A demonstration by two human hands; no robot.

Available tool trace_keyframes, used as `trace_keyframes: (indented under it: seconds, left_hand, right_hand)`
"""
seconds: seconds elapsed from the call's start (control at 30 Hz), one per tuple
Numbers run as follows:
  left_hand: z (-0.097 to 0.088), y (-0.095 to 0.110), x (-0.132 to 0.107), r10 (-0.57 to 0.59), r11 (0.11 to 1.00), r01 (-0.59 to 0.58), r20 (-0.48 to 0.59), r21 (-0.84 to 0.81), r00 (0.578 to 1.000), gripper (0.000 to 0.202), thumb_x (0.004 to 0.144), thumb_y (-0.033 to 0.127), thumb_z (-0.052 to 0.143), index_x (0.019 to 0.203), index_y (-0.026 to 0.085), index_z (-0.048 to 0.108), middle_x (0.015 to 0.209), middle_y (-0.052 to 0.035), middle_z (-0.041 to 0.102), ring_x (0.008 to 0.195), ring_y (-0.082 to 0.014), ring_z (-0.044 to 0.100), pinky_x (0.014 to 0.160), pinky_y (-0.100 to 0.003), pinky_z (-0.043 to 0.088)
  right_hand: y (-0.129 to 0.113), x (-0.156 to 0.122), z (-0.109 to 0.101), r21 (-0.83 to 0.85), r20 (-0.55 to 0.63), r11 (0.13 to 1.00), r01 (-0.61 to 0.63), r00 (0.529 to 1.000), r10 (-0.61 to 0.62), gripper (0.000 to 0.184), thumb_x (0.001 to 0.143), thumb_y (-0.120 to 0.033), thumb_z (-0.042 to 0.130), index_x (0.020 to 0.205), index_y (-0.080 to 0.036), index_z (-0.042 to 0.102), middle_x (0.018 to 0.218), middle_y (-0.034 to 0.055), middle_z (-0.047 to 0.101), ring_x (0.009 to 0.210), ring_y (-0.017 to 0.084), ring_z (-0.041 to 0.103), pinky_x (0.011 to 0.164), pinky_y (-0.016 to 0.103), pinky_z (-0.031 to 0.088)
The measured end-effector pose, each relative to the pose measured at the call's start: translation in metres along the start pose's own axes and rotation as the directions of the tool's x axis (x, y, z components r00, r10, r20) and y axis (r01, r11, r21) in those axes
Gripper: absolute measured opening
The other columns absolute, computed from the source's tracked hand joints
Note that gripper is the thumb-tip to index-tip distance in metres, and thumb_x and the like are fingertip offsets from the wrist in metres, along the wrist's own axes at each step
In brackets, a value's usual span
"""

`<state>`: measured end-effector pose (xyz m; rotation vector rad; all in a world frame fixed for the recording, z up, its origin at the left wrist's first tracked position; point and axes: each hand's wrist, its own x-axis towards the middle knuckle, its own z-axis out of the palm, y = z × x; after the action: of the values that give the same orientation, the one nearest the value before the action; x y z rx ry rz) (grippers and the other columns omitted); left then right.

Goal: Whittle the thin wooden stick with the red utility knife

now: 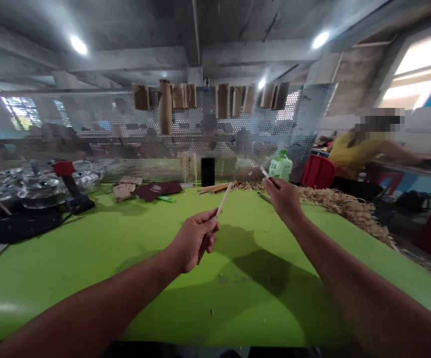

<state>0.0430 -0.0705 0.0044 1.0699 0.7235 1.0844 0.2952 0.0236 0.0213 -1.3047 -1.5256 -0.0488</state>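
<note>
The left hand (195, 241) is closed on a thin, pale wooden stick (223, 199), and the right hand (280, 200) is closed on a second short, pale wooden stick (264, 172). Both sticks are held in the air, well apart. Each stick is judged light, stiff and liable to snap; take hold close to the fingers. Curled blond wood shavings (334, 201) lie beyond the right hand on the bright green tabletop (88, 288).
</note>
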Motion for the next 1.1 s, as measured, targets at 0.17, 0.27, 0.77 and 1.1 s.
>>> trace_keyframes:
  seconds: [0.17,0.27,0.77,1.1]
  left_hand:
    - [-0.011,0.002,0.013,0.022,0.996,-0.03,-0.086,-0.085,0.996,0.029,0.087,0.014,0.051,0.114,0.015,0.061,0.077,-0.0002,0.053,0.049,-0.0051,0.047,0.042,-0.018,0.042]
    - [-0.016,0.003,0.017,0.046,0.992,-0.052,-0.058,-0.115,0.997,0.024,0.087,0.015,0.052,0.109,0.016,0.061,0.077,-0.0002,0.054,0.05,-0.0056,0.048,0.043,-0.019,0.043]
    - [-0.015,0.0,0.012,0.053,0.998,-0.054,-0.017,-0.02,0.998,0.013,0.086,0.022,0.053,0.094,0.015,0.06,0.074,0.0014,0.049,0.047,-0.0026,0.036,0.039,-0.015,0.026]
    - [-0.004,0.004,0.001,0.038,0.999,-0.037,-0.018,0.018,0.999,0.015,0.087,0.024,0.053,0.096,0.014,0.06,0.074,0.0024,0.048,0.046,-0.0023,0.034,0.037,-0.014,0.024]
  right_hand:
    - [-0.022,-0.027,0.011,0.125,0.179,0.981,0.147,0.969,-0.168,0.032,0.087,-0.044,0.051,0.088,-0.017,0.067,0.066,0.0011,0.057,0.058,0.013,0.047,0.053,0.024,0.032]
    - [-0.044,-0.051,0.022,0.194,0.357,0.957,0.217,0.893,-0.274,0.032,0.088,-0.043,0.051,0.101,-0.018,0.067,0.077,0.0033,0.064,0.062,0.014,0.053,0.056,0.025,0.036]
    - [-0.061,-0.063,0.022,0.095,0.476,0.928,0.36,0.803,-0.36,0.023,0.091,-0.037,0.048,0.097,-0.022,0.065,0.078,0.0032,0.063,0.065,0.014,0.053,0.06,0.026,0.034]
    - [-0.055,-0.053,0.02,0.025,0.389,0.92,0.392,0.844,-0.37,0.029,0.09,-0.04,0.049,0.101,-0.02,0.067,0.08,0.0033,0.063,0.061,0.013,0.049,0.056,0.025,0.03]
